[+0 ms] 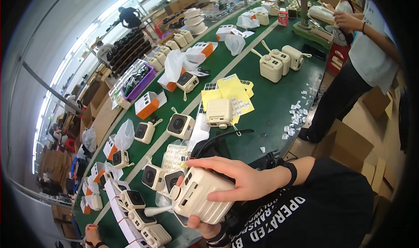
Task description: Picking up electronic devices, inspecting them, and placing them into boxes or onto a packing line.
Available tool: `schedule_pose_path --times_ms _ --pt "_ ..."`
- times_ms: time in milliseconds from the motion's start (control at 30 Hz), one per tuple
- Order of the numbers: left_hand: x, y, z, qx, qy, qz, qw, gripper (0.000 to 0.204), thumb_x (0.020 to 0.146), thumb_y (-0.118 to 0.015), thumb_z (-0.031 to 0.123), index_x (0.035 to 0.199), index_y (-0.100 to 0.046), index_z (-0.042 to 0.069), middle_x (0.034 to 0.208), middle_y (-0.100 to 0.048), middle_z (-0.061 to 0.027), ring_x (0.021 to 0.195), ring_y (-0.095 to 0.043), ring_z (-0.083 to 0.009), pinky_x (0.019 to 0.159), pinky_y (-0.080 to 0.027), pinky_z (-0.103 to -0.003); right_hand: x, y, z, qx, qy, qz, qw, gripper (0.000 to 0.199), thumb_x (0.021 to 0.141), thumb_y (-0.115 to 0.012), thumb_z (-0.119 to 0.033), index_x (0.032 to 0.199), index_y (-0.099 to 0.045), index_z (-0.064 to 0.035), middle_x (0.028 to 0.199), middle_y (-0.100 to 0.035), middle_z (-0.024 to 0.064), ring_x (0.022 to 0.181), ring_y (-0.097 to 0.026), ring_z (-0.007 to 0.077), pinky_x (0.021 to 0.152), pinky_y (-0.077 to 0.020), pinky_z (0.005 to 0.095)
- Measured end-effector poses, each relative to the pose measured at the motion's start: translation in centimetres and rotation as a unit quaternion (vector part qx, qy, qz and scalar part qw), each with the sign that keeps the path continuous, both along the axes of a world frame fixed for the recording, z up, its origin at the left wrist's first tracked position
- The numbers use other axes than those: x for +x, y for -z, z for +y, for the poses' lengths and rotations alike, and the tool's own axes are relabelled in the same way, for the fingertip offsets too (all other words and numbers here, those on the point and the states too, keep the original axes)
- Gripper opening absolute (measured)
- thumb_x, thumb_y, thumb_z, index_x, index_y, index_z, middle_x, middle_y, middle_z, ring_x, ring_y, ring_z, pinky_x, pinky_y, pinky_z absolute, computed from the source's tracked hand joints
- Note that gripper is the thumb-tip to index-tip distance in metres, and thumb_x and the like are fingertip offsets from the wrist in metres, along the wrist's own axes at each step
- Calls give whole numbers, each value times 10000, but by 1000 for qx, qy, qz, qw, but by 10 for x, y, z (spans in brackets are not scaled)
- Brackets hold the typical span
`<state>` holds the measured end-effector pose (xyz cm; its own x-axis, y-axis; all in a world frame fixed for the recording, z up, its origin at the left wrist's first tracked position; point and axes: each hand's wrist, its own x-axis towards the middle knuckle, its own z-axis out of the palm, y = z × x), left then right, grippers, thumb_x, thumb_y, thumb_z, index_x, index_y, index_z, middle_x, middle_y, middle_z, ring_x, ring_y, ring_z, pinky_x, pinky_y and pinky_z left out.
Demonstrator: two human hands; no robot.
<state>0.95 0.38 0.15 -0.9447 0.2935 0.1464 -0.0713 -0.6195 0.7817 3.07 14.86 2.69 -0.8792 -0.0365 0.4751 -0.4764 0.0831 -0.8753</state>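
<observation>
Both my hands hold a beige portable speaker [203, 196] with ribbed sides and small ports on the face turned up. My right hand [238, 178] lies across its top and far side, fingers bent around it. From below, my left hand [203, 226] grips the lower edge, its thumb showing and most fingers hidden. A pale strap [157, 211] sticks out to the left of the speaker. Just beyond are two more speakers with dark round fronts, one upright [153, 177] and one partly covered [174, 178], beside a sheet of pale stickers [174, 155].
Another speaker [219, 112] sits on yellow sheets [235, 91] on the green table [262, 104]. Several speakers [142, 217] line a long white box at lower left. White-orange boxes [148, 104] and plastic bags stand farther off. A co-worker [371, 60] stands at right; another person's hand [92, 235] shows lower left.
</observation>
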Motion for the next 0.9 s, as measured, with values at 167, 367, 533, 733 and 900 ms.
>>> schedule_pose_path --times_ms 167,367,533,733,900 --pt "-12 14 -14 -14 65 2 998 913 610 -657 377 1333 -227 22 1278 -360 -240 1161 -421 -347 956 -389 -435 -22 -5 29 173 -63 -94 978 718 676 -715 -396 1200 -466 27 1049 -513 163 967 -485 254 814 -424 331" --pt "-35 15 -18 -195 24 42 980 847 805 -565 428 1392 -116 13 1289 -336 -179 1166 -414 -312 856 -454 -384 -91 3 67 122 121 -76 982 589 627 -769 -377 1029 -537 -13 845 -576 71 708 -548 117 612 -461 253" --pt "-28 12 -54 -141 9 62 988 631 906 -465 321 1359 -206 -34 1290 -353 -198 1130 -444 -320 904 -397 -400 -234 41 179 273 482 -112 825 703 568 -764 -358 1048 -434 35 994 -531 232 912 -567 369 781 -472 396" --pt "-31 3 -91 -187 -60 33 980 672 892 -467 376 1369 -197 -14 1312 -318 -210 1137 -418 -330 912 -381 -430 -304 99 264 186 620 -219 730 661 623 -759 -183 1104 -349 11 1096 -441 230 908 -572 368 747 -501 391" --pt "-64 -20 -128 -250 -177 -12 952 617 896 -445 383 1354 -240 25 1264 -374 -179 1105 -443 -299 916 -368 -415 -323 90 234 333 662 -32 670 608 638 -743 -121 1125 -398 -5 1072 -443 164 1069 -452 333 878 -414 390"
